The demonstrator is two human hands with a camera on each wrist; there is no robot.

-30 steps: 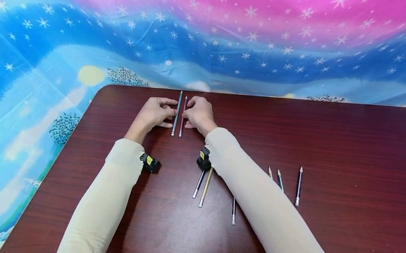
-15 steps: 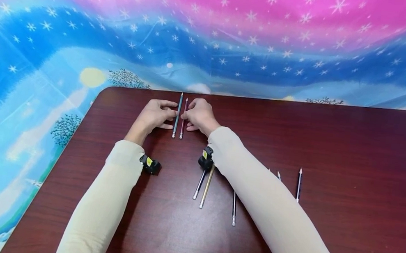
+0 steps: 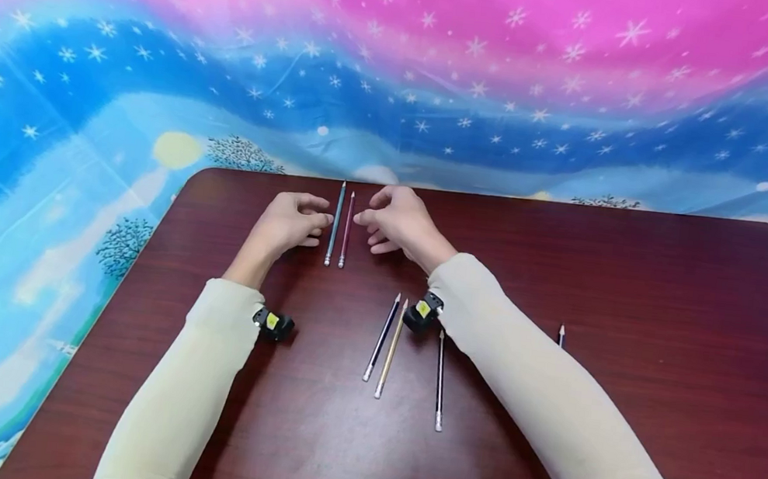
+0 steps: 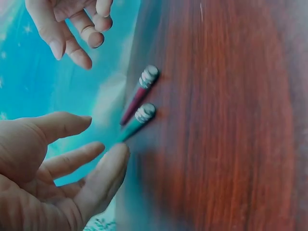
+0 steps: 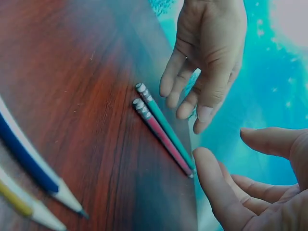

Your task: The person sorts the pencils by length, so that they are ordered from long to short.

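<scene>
Near the table's far edge a teal pencil [image 3: 335,225] and a dark red pencil [image 3: 347,229] lie side by side, a small gap between them, erasers toward me. To the left of the teal one is my left hand [image 3: 287,221], fingers loosely bent and holding nothing. My right hand [image 3: 401,224] hovers to the right of the red pencil, thumb and fingers apart. In the left wrist view the red pencil [image 4: 136,98] and teal pencil [image 4: 135,124] show their eraser ends. Both hands stand off the pencils in the right wrist view, where the red pencil [image 5: 163,135] shows clearly.
Closer to me lie a dark blue pencil [image 3: 382,337], a yellow pencil [image 3: 390,349] and a black pencil [image 3: 440,382]. Another pencil [image 3: 561,336] shows its tip beyond my right sleeve. A snowflake-patterned cloth [image 3: 401,77] hangs behind the brown table [image 3: 666,300].
My right hand has let go of the red pencil and moved right and up. My left hand has drawn slightly left, away from the teal pencil. Both pencils stay in place.
</scene>
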